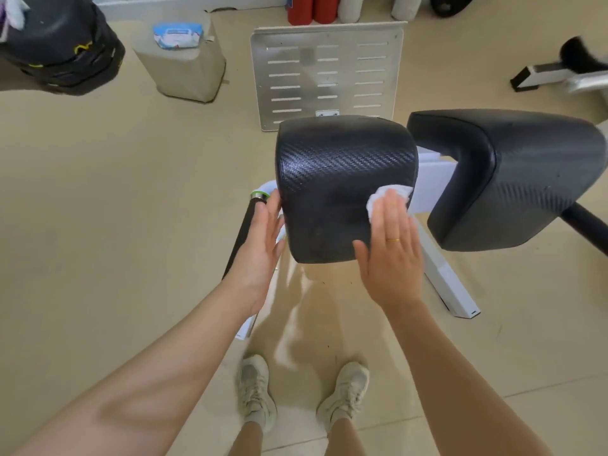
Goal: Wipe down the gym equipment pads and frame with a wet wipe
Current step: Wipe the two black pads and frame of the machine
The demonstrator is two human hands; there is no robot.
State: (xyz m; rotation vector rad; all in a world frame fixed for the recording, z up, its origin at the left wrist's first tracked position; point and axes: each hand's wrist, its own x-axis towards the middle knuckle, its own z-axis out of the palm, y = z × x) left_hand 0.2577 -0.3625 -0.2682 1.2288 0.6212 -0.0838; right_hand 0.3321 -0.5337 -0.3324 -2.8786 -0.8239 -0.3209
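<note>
Fingers straight | right hand (393, 248) presses wipe (383, 195) on pad (335, 172) | left hand (263, 238) flat beside

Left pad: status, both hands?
Right hand flat, pressing wet wipe on left pad. Left hand open, steadying pad's side. Nothing blocking.

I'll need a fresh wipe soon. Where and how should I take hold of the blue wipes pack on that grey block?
Judging by its pose, take the wipes pack by its two long edges, coming from above. It lies flat on top of the grey block, label face up, so the sides are free and nothing crowds it. A grip across the narrow width looks easiest; the soft pack may flex.
</note>
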